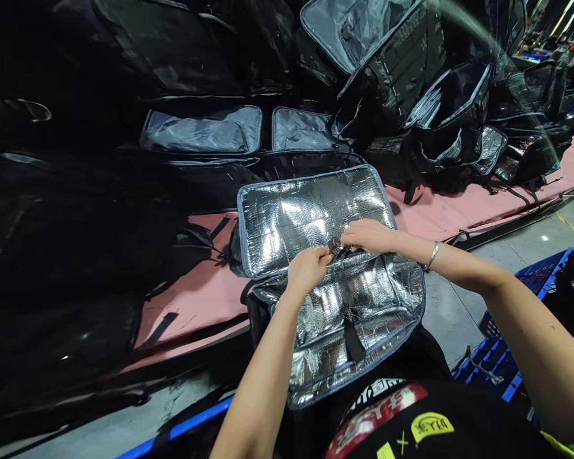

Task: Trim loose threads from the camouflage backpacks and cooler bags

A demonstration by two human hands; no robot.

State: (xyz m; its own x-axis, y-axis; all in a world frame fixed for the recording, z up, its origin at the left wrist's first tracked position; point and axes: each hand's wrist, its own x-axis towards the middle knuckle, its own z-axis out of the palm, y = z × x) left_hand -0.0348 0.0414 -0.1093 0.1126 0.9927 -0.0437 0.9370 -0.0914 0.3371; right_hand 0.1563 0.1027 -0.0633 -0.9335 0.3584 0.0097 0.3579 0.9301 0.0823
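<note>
In front of me lies an opened black bag with a silver foil lining (pixel 349 293) and grey-blue piped edges. Its foil-lined flap (pixel 296 217) is folded back, away from me. My left hand (pixel 309 269) is closed in a pinch at the fold between flap and body. Right beside it, my right hand (pixel 366 236) also has its fingers closed at the same spot. A small dark piece (pixel 338 250) shows between the fingertips, too small to name. Inside the bag a black strap (pixel 353 342) lies across the foil near my side.
The bag rests at a pink-covered table (pixel 440 220). Black bags with grey linings (pixel 205 131) are piled behind it, several standing open (pixel 452 105). Large black bags (pixel 57 255) fill the left. Blue crates (pixel 495 366) stand on the floor at right.
</note>
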